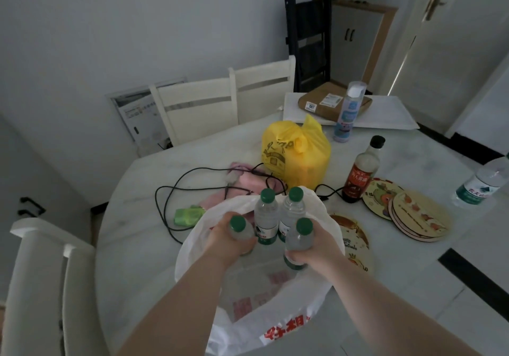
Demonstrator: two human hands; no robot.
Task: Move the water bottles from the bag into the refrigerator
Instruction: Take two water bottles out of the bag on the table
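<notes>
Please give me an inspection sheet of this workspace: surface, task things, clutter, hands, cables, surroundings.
Surface: pale round table, crowded.
Job's things: white bag open; two green-capped water bottles stand in it, two more in the hands; fifth bottle at the table's right edge.
Clutter: yellow bag, dark sauce bottle, spray can, round mats, parcel.
Hands: left hand and right hand each grip one bottle.
Cables: black cable looped across the table.
Surroundings: white chairs, cabinet, door; refrigerator: nothing seen.

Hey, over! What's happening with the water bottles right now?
Left hand and right hand each grip one bottle. Two more bottles stand in the white bag. Refrigerator not in view. Black cable lies beyond the bag.
</notes>
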